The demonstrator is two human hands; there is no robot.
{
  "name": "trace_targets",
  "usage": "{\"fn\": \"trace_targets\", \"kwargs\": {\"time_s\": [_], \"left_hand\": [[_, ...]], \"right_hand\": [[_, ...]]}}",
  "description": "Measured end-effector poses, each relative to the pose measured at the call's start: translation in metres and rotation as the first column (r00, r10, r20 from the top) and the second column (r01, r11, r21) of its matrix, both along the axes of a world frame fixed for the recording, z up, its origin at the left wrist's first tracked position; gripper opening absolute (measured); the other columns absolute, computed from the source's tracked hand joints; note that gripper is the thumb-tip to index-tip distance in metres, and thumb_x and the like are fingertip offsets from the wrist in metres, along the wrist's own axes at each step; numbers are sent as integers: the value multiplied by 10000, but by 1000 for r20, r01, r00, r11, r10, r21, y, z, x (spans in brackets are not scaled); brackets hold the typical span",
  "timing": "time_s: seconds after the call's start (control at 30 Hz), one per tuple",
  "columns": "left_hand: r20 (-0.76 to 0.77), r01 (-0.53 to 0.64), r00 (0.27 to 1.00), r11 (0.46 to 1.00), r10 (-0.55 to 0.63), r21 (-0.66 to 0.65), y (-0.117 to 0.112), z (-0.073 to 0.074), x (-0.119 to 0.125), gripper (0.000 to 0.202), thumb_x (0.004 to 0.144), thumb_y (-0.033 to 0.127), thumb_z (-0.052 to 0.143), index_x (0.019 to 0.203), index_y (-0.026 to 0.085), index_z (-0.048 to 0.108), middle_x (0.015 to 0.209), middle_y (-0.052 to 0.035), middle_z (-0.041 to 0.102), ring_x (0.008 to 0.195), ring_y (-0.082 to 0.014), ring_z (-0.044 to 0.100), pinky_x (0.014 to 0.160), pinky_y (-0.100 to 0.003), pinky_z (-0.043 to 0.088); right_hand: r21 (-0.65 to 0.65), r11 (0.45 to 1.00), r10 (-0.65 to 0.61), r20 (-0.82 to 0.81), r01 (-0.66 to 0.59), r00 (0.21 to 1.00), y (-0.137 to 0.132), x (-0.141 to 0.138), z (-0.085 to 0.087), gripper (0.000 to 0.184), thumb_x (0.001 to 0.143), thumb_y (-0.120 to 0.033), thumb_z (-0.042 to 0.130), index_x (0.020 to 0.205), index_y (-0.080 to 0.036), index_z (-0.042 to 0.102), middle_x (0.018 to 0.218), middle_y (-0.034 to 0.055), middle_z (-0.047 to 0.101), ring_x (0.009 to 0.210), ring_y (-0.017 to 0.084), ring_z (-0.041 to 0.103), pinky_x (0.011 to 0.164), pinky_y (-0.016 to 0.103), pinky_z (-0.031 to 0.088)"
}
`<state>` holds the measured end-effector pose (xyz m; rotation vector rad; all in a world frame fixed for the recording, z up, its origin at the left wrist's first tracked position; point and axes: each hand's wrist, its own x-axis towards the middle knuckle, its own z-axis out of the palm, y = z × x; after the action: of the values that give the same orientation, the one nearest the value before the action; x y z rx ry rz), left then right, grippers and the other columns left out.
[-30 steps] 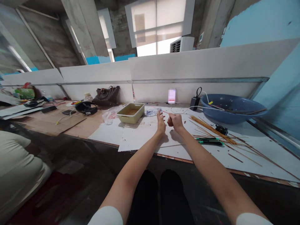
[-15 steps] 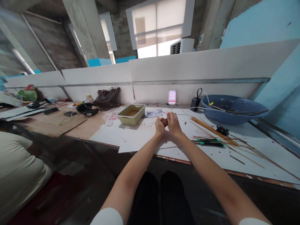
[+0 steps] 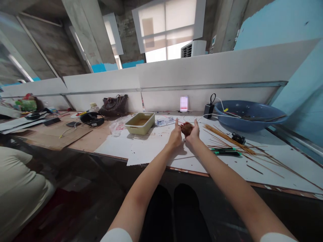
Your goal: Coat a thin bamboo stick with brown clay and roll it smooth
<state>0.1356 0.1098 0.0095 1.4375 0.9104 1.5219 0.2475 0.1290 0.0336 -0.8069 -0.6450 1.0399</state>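
A small brown lump sits between my two palms above the white sheet on the table. My left hand is upright with its fingers stretched, pressing the lump from the left. Facing it, my right hand cups the lump from the right with its fingers apart. A bundle of thin brown sticks lies fanned out to the right of my hands. A green-and-black cutter lies beside the sticks.
A yellow tray with brown liquid stands left of my hands. A blue basin sits at the back right, with a black charger and a phone against the white partition. Headphones and a bag lie farther left. A person in white sits at left.
My hands came together around the brown lump. They now stand palm to palm with it pressed between them, fingers opened out from the earlier closed grip.
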Motion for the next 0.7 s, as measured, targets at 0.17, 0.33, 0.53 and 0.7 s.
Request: {"fn": "trace_targets", "kwargs": {"time_s": [0.17, 0.33, 0.53, 0.7], "left_hand": [[-202, -302, 916, 927, 347, 221, 0, 3, -5, 420, 1114, 401, 413, 1482, 242, 536, 1057, -93, 699, 993, -296, 683, 1004, -461, 522], [-260, -234, 925, 954, 277, 186, 0, 3, -4, 218, 1088, 309, 429, 1207, 256, 604, 887, -34, 637, 888, -273, 661, 929, -418, 524], [-131, -182, 972, 977, 197, 113, 1, 2, 2, 129, 1056, 330, 519, 1050, 265, 630, 956, -41, 673, 950, -251, 674, 966, -396, 527], [110, -168, 979, 985, 171, -40, 11, -1, 7, 283, 1061, 444, 433, 1008, 255, 637, 1063, -84, 711, 1071, -260, 689, 991, -413, 550]], "right_hand": [[-30, 999, 9, -197, -15, 980, 1, 13, 12, 600, 960, -785, 672, 677, -280, 514, 579, -27, 625, 584, 174, 699, 640, 336, 683], [-97, 995, 9, -183, -27, 983, -2, 6, 11, 610, 912, -718, 783, 640, -295, 438, 470, -52, 550, 405, 166, 598, 415, 297, 554], [-79, 997, 15, -86, -22, 996, -5, -4, 7, 639, 902, -762, 753, 609, -306, 414, 399, -66, 456, 323, 154, 483, 367, 296, 472], [-22, 1000, -11, 10, 11, 1000, -8, -9, 8, 614, 957, -840, 598, 694, -287, 540, 485, -26, 563, 445, 189, 592, 452, 303, 516]]}}
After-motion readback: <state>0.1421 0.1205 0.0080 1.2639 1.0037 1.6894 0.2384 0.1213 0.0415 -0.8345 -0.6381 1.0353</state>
